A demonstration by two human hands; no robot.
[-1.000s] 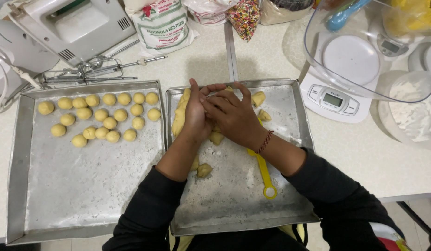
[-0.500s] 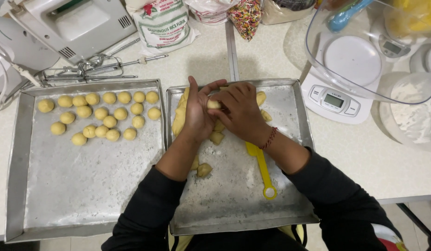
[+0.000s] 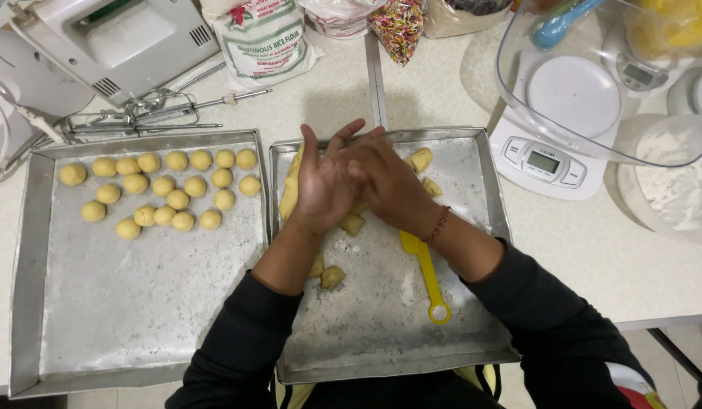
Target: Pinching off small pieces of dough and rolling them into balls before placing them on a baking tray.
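Your table (image 3: 593, 265) carries two metal trays; take the right tray (image 3: 472, 333) as landmark. Left of it, the second tray (image 3: 139, 303) holds rows of yellow dough balls (image 3: 163, 185). Behind it: white flour bag (image 3: 261, 39) with green-red print, sprinkles pouch (image 3: 398, 26). Over it, your left hand (image 3: 320, 185) and right hand (image 3: 385, 182) press palm to palm, fingers extended; contents hidden. Yellow scraper (image 3: 425, 276) lies on it.

Bright, even overhead light — soft shadows, sharp focus, slight edge distortion.
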